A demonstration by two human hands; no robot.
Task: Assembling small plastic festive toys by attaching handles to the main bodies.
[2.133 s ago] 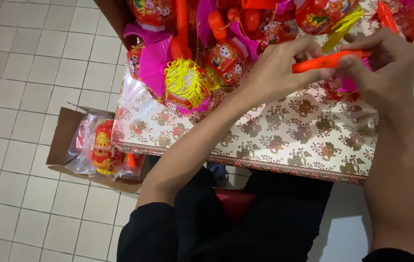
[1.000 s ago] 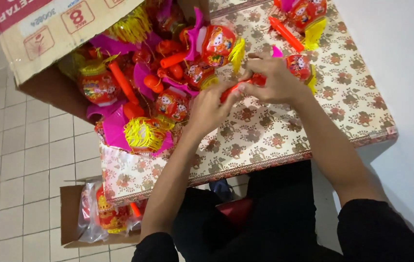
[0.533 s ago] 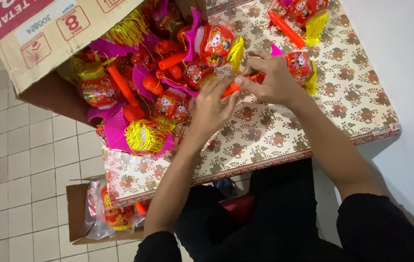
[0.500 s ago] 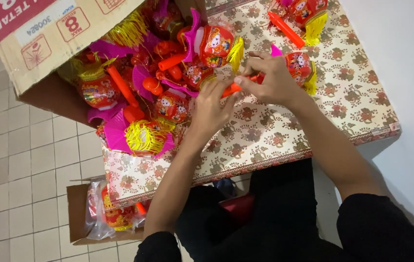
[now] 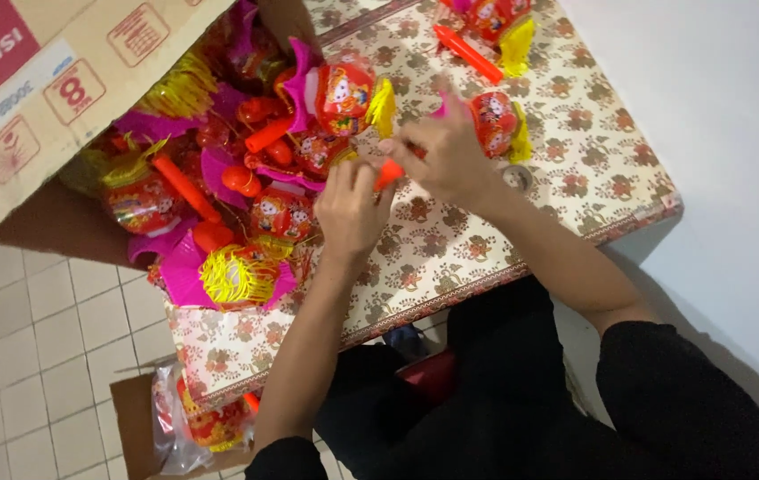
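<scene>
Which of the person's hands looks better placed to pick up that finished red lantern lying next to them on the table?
Probably the right hand. It lies right beside the red lantern, nearly touching it. The left hand sits farther away, toward the pile of lanterns. Both hands currently grip an orange stick.

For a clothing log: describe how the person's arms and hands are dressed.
Both hands are bare: the left hand and the right hand show no gloves, rings or watch. Forearms are uncovered; black sleeves are pushed up to about the elbows, matching the rest of the dark clothing.
</scene>
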